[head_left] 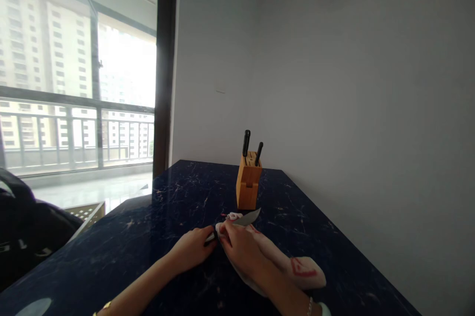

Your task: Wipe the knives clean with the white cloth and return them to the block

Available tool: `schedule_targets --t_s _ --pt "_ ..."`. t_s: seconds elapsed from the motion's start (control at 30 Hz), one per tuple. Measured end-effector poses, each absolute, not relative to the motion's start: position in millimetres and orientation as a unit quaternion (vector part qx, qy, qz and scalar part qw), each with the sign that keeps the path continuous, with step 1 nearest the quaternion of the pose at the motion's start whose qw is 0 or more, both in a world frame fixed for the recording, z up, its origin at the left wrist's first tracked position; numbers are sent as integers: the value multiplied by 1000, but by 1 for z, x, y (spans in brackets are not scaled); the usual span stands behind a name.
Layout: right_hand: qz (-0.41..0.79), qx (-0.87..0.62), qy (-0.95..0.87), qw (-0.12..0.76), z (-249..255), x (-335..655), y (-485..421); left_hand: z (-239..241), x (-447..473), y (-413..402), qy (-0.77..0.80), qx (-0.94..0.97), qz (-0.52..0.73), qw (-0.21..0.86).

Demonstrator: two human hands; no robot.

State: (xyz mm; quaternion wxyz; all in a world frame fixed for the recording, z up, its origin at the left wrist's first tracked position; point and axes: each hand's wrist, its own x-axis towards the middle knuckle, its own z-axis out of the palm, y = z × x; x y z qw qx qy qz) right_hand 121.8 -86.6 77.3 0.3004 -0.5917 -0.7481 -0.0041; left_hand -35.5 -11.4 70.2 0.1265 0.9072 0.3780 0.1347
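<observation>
My left hand is wrapped round the dark handle of a kitchen knife, whose blade points away to the right. Pinched in the fingers of my right hand is part of a white cloth with red markings, pressed against the blade near the handle. The rest of the cloth trails under my right forearm across the table. Just beyond the blade tip stands a wooden knife block with two black-handled knives in its top slots.
The dark blue marble-patterned table narrows toward a grey wall at the back and right. A black bag sits at the left, beside the table edge. Large windows are behind it.
</observation>
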Motion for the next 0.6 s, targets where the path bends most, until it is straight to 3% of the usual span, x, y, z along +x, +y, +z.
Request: schedule_targets --t_s 0.2,0.4,0.6 --pt "-76 -658 -704 255 77 126 -84 66 -35 -12 386 909 124 102" --pt "-46 -612 -749 251 76 121 -87 66 -35 -13 379 911 127 98" --pt "-84 -668 -701 233 73 124 -85 71 -34 -15 395 907 106 98"
